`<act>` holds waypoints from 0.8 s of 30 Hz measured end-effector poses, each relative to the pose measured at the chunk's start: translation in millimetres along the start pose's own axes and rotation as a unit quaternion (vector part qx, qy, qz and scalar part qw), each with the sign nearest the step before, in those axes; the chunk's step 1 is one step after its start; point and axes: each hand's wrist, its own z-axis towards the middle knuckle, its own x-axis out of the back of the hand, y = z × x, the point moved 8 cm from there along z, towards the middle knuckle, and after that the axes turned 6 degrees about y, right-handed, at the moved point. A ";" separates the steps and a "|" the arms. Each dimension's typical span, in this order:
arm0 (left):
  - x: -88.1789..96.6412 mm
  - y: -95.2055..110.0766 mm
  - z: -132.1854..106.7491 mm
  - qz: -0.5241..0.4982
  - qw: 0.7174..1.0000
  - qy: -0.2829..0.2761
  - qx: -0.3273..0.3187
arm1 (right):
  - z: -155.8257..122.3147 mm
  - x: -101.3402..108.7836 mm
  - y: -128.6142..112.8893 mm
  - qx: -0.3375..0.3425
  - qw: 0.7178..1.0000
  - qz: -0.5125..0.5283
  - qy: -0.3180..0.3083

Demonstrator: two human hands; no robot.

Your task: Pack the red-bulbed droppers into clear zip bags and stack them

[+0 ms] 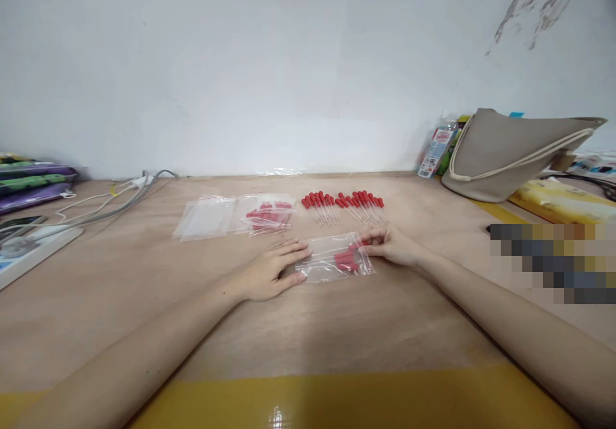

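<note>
A clear zip bag (321, 269) lies flat on the table in front of me, with several red-bulbed droppers (346, 259) inside it. My left hand (274, 269) rests at the bag's left end, fingers apart and the tips touching its edge. At the opposite end, my right hand (392, 245) is closed in a pinch on a dropper (357, 245) whose red bulb shows at the bag's mouth. Beyond the hands, loose droppers (360, 204) lie in two fanned groups. Farther left, filled bags (270, 216) holding red-bulbed droppers sit beside flat clear bags (206, 217).
A power strip (38, 249) with cables (115, 201) lies at the left, near purple and green packages (36, 182). At the back right stand a grey bag (510, 153) and a bottle (437, 147). Yellow tape (308, 400) runs along the front edge.
</note>
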 end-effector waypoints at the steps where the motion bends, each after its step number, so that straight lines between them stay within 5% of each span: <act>1: 0.2 0.2 0.1 0.000 1.000 0.001 -0.002 | 2.0 -2.4 -0.7 0.005 1.000 0.014 0.001; 9: 0.3 0.8 0.4 -0.002 1.000 -0.004 0.000 | 3.9 -5.6 2.6 0.016 0.995 0.042 0.087; 13: 0.9 1.7 0.2 -0.009 1.000 0.003 -0.005 | -4.3 -12.5 -4.2 0.040 0.998 -0.004 0.051; 18: 2.1 2.8 0.4 -0.015 1.000 0.006 -0.006 | -7.1 -10.2 -15.9 0.146 0.986 -0.071 0.048; 24: 0.4 3.2 0.1 -0.006 1.000 -0.016 -0.002 | -2.1 -9.4 -3.5 0.080 0.997 -0.009 0.016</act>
